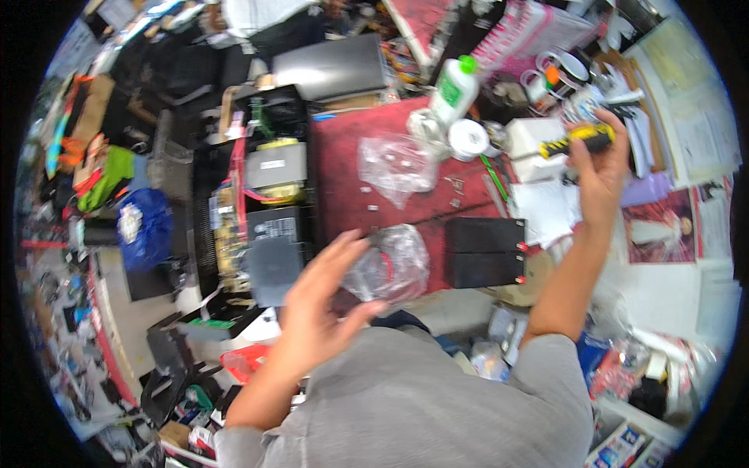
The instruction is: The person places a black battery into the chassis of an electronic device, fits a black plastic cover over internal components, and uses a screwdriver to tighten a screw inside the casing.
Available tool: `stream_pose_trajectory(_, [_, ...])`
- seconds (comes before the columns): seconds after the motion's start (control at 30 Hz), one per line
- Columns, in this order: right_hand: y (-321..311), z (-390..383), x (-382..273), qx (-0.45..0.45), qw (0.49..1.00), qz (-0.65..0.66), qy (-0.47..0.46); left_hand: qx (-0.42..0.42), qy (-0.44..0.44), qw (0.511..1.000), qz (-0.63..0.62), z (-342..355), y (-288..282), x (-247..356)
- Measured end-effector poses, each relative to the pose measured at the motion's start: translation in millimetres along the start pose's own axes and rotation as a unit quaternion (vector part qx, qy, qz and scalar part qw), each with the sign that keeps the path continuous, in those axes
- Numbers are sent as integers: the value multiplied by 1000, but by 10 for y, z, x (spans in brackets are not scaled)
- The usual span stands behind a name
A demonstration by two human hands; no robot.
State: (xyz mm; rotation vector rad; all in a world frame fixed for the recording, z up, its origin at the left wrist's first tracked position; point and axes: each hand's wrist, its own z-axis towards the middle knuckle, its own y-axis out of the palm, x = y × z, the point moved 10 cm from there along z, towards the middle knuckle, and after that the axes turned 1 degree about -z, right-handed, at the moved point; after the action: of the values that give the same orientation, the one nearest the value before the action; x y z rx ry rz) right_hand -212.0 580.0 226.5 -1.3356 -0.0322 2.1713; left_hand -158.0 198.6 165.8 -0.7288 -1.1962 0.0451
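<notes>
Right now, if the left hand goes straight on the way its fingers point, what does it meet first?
Most likely the crumpled clear plastic bag on the red mat. The open left hand points up and right, with its fingertips already at the bag's edge. Whether they touch is unclear, since depth is hard to judge.

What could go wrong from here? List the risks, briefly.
1. The right hand holds a yellow-handled screwdriver over a crowd of tape rolls and a white bottle; a swing back could knock the bottle over.
2. The left hand is open beside a clear bag at the red mat's near edge; a nudge could push it off.
3. Small loose parts on the mat could scatter or get lost.
</notes>
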Motion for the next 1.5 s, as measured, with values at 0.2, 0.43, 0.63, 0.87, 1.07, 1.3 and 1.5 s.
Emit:
stream_pose_trajectory(0.2, [-23, -81, -382, -16, 995, 94, -26, 67, -247, 838, -481, 193, 1326, -1031])
stream_pose_trajectory(0.43, [61, -111, -712, -36, 991, 118, -59, 76, -273, 645, -710, 297, 1651, -988])
stream_pose_trajectory(0.63, [149, -170, -809, -43, 991, 117, -53, 78, -255, 627, -732, 339, 1702, -1169])
stream_pose_trajectory(0.87, [229, -234, -804, -65, 985, 149, -50, 109, -241, 618, -741, 308, 1662, -1267])
stream_pose_trajectory(1.07, [191, -258, -802, -67, 982, 170, -53, 121, -246, 630, -726, 232, 1571, -1229])
stream_pose_trajectory(1.3, [52, -286, -795, -62, 976, 199, -54, 117, -239, 659, -704, 196, 1461, -1125])
stream_pose_trajectory(1.5, [5, -331, -901, -91, 966, 220, -98, 70, -241, 680, -689, 124, 1343, -987])
